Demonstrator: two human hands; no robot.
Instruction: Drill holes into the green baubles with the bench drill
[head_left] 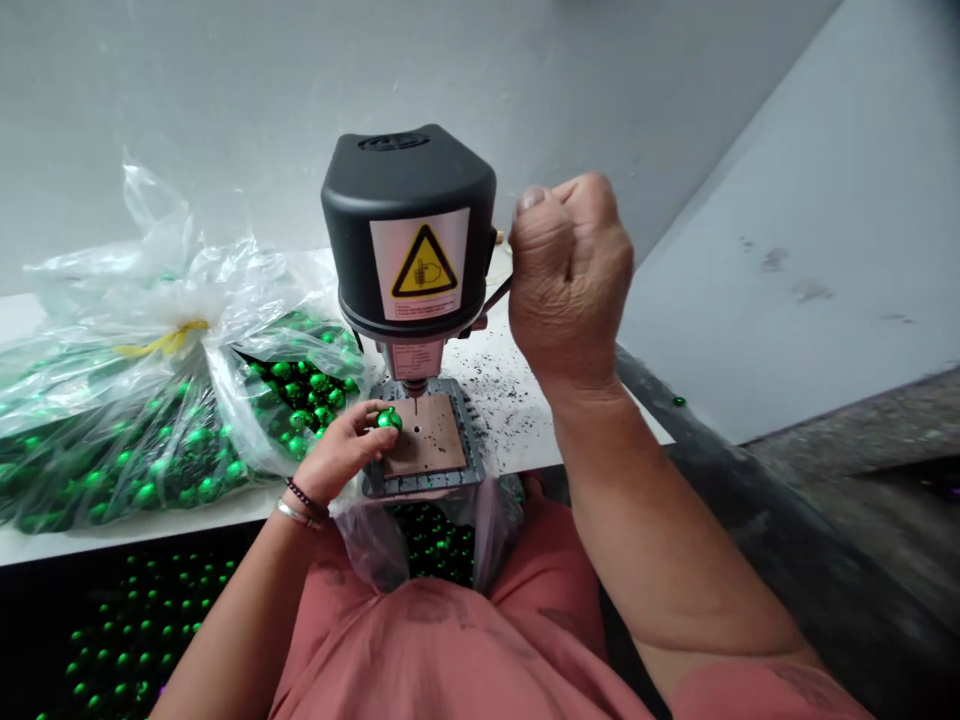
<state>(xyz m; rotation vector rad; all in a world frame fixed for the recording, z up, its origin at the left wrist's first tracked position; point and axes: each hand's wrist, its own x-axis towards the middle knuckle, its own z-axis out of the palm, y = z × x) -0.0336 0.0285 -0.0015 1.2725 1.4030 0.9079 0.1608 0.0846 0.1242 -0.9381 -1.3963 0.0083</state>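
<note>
A small bench drill press [409, 235] with a black motor cover and a yellow warning label stands on a white table [517, 420]. My left hand [341, 450] pinches a shiny green ball [389, 419] at the left edge of the drill's copper-coloured base plate [429, 436], close beside the bit. My right hand [568, 280] is closed in a fist on the drill's feed lever [491, 300], to the right of the motor cover. Only the lever's thin black arm shows.
A large clear plastic bag [142, 400] full of green balls lies on the table at the left. More green balls sit in a bag [435, 540] below the table edge at my lap and in a dark bin [127, 630] at the lower left. Dark chips litter the table by the drill.
</note>
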